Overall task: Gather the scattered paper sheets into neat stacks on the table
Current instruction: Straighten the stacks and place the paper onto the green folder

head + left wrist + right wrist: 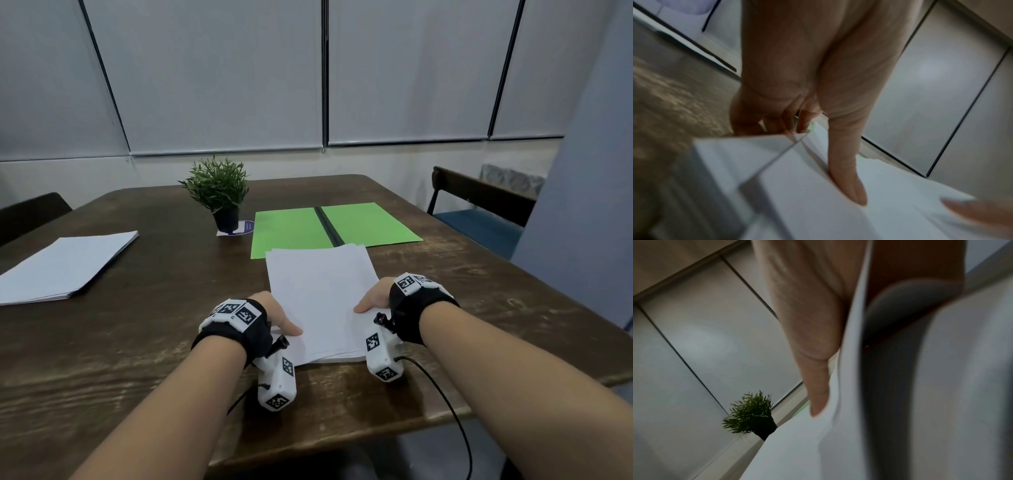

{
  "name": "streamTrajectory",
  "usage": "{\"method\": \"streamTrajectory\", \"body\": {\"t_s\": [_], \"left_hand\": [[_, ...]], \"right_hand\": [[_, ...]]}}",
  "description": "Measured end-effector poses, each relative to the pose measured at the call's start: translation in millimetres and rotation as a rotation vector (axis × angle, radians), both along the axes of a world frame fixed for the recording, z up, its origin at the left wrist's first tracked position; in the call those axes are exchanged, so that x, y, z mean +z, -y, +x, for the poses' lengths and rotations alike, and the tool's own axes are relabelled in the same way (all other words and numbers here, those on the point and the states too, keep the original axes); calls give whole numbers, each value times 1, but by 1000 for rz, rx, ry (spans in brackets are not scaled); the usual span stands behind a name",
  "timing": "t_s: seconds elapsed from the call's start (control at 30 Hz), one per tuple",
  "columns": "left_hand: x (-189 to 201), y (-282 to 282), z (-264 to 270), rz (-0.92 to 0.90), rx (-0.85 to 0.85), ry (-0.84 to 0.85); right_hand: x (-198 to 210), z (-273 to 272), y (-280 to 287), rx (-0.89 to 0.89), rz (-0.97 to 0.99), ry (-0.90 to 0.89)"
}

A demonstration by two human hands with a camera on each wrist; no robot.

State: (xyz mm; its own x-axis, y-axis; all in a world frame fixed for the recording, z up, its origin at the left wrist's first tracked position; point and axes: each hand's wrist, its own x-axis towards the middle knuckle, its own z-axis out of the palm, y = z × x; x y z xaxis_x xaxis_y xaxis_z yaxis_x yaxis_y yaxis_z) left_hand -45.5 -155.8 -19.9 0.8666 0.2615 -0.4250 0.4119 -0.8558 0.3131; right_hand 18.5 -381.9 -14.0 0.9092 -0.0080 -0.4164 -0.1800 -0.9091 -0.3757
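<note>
**Squaring the loose sheets between two hands**

Both forearms reach in from the near edge of the table [144, 359], each wrist strapped with a black band and a white marker block. Between them lies the loose stack of white paper [318, 298], its far end overlapping the near edge of the open green folder [370, 222]. The left hand [274, 313] holds the stack's left edge: thumb flat on the top sheet, fingers [764, 125] curled under the lifted side. The right hand [375, 298] mirrors it on the right edge, thumb on top and paper tucked into the palm; how its other fingers lie I cannot tell, since sheets hide them.

Corners at the far end fan out slightly, so the pile is gathered but not yet true. To finish well, I would judge it best to keep the grip light, lift the bundle, and tap its near edge on the wood so the sheets slide level, then press both sides inward evenly. Squeezing hard would bow thin paper and lock the misalignment in.

Paper here is smooth, limp and slippery against itself; the tabletop is dark, grainy, worn wood that gives some friction. A second, tidier white stack [65, 263] lies far left, well apart. A small potted plant [219, 192] with spiky leaves stands beyond, just left of the folder.
</note>
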Motion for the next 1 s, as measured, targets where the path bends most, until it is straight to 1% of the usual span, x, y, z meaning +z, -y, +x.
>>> {"method": "streamTrajectory", "body": {"t_s": [0.07, 0.13, 0.17, 0.2, 0.23, 0.3, 0.37, 0.47, 0.5, 0.57, 0.63, 0.7, 0.73, 0.8, 0.83, 0.9, 1.0], "left_hand": [[-2, -3, 0, 1, -24, 11], [-3, -4, 0, 22, -46, 6], [-3, -4, 1, 41, -57, 4], [-2, -3, 0, 56, -58, 1], [-2, -3, 0, 65, -55, 5], [0, -3, -4, 56, -50, 14], [0, -4, -6, 30, -38, 19], [-1, -10, -10, -85, 13, 20], [-2, -13, -10, -155, 59, 30], [-9, -19, -11, -385, 178, 88], [-14, -23, -11, -629, 311, 206], [-16, -28, -7, -765, 403, 333], [-15, -31, -5, -819, 440, 429], [-2, -36, -3, -939, 506, 682], [9, -35, -6, -973, 531, 820], [29, -34, -12, -993, 500, 1056], [59, -32, -18, -909, 393, 1248]], "right_hand": [[-2, 2, -3, -7, 53, 24], [3, -2, -7, -12, 194, -22], [7, -7, -8, 9, 209, -12], [11, -9, -9, 13, 182, 17], [14, -10, -9, -9, 163, 40], [20, -13, -7, 3, 120, 139], [22, -14, -5, 40, 185, 167], [23, -19, -1, 91, 368, 242], [25, -20, 2, 123, 424, 275], [31, -25, 7, 173, 531, 352], [38, -29, 11, 216, 633, 391], [44, -32, 10, 239, 717, 416], [47, -34, 9, 250, 750, 423], [51, -35, 3, 270, 812, 441], [54, -36, -1, 280, 842, 459], [61, -38, -9, 274, 899, 506], [66, -37, -25, 240, 953, 595]]}}
